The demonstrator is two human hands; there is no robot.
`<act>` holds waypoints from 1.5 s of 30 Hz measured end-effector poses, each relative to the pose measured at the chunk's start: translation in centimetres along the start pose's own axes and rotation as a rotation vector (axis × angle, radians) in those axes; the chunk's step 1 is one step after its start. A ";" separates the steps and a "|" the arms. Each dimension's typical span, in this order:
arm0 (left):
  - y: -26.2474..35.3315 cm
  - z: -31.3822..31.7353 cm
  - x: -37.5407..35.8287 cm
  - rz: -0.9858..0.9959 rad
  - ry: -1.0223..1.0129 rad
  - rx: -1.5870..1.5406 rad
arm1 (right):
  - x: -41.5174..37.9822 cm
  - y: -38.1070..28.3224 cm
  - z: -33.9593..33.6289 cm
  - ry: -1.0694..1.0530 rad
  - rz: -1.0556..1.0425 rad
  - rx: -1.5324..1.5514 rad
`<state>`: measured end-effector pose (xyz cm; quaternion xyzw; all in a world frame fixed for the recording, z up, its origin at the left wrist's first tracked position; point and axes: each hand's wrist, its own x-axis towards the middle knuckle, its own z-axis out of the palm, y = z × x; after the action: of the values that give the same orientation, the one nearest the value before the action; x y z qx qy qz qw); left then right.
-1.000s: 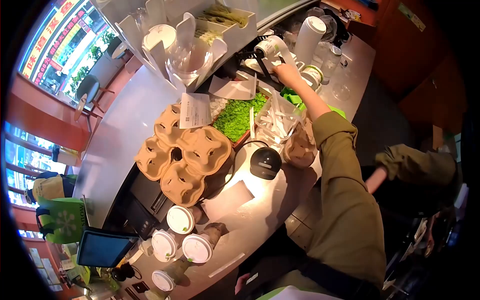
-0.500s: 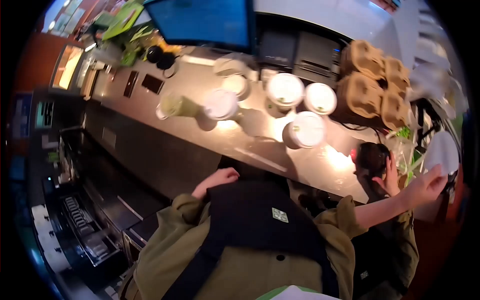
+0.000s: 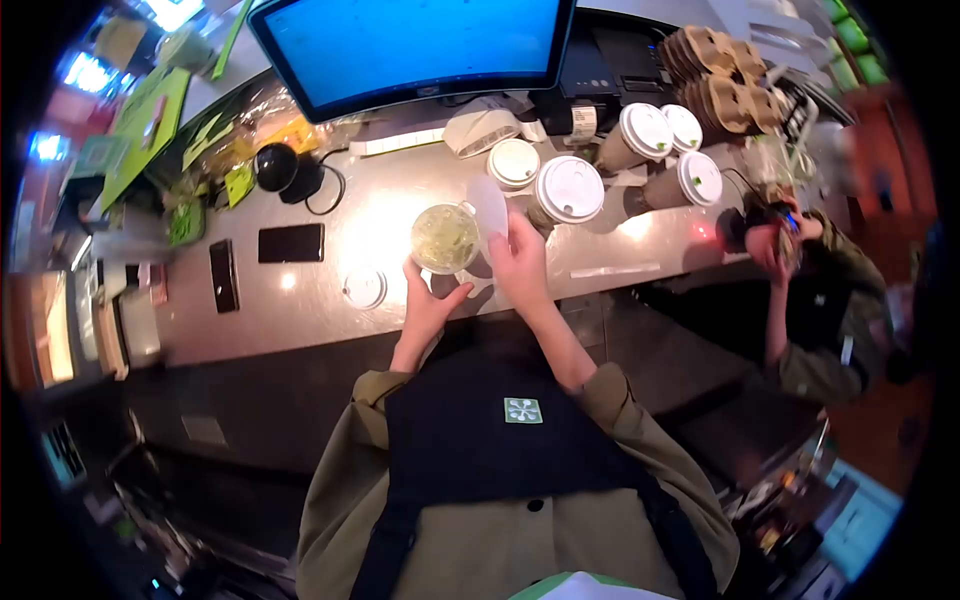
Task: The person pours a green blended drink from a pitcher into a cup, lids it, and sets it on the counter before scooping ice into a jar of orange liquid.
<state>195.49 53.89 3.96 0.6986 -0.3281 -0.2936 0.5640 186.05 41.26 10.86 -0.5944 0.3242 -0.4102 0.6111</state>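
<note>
Fingers of left hand hiding cup base, right hand gripping lid

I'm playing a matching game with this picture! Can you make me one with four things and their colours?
Things:
1. open cup
2. screen
3. phone
4. cup carriers

Colours:
A. brown
B. blue
C. pale green drink
D. black

Pairs: 1-C, 2-B, 3-D, 4-A. The left hand steadies the cup; the right hand holds a lid.
</note>
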 end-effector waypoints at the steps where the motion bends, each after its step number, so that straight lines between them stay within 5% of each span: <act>1: 0.0 -0.3 0.4 0.013 -0.019 0.005 | 0.3 0.7 0.1 0.001 0.228 0.151; 2: 0.0 -0.5 0.8 0.023 -0.032 0.008 | 0.6 0.6 0.2 -0.001 0.454 0.306; 5: 0.0 -1.0 1.2 0.048 -0.059 -0.029 | 0.4 -0.2 1.3 -0.069 0.358 0.256; 6: -0.6 -1.3 1.4 0.054 -0.073 -0.051 | 0.4 -1.5 1.1 -0.225 0.426 0.019; 10: -2.0 -1.9 2.1 0.063 -0.122 -0.122 | 0.2 -0.1 2.9 -0.376 -0.249 -0.394; 13: -1.6 -2.2 2.1 0.081 -0.148 -0.152 | -0.7 -0.3 3.7 -0.383 -0.410 -0.747; 18: -4.0 -2.6 3.0 0.024 -0.340 -0.261 | -1.9 0.0 4.5 -0.385 -0.489 -0.855; 25: -2.2 -6.6 1.7 0.136 -0.191 0.162 | -2.5 1.5 5.4 -0.330 -0.590 -0.951; 27: -5.5 -9.8 2.1 0.433 -0.083 0.697 | -2.5 1.8 5.6 -0.270 -0.678 -0.897; 29: -9.6 -12.1 1.1 0.278 -0.065 1.219 | -3.0 1.0 5.7 -0.184 -0.764 -0.867; 33: -11.1 -13.9 0.5 0.389 -0.171 1.016 | -5.2 -2.1 5.3 -0.067 -0.814 -0.709; 37: -10.7 -15.5 0.5 0.346 -0.210 0.903 | -9.2 -2.5 5.5 -0.142 -0.634 -0.429; 38: -7.5 -14.8 -0.9 0.162 -0.330 0.760 | -10.4 -2.6 5.3 -0.138 -0.528 -0.399; 41: 2.0 -11.4 -3.9 0.195 -0.729 0.057 | -12.8 0.1 4.7 -0.015 -0.128 -0.279; 42: 3.1 -10.7 -2.1 0.481 -0.932 0.159 | -12.8 -0.6 3.5 -0.134 0.163 -0.162; 43: 4.0 -9.5 -2.2 0.446 -0.982 0.060 | -13.5 -1.5 2.3 -0.257 0.517 0.163; 45: 6.7 -6.4 -3.4 0.429 -0.969 0.139 | -14.3 -0.2 1.5 -0.500 0.617 0.618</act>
<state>197.55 59.35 11.84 0.4359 -0.7050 -0.4383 0.3476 180.87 54.59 9.88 -0.3421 0.1920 -0.1322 0.9103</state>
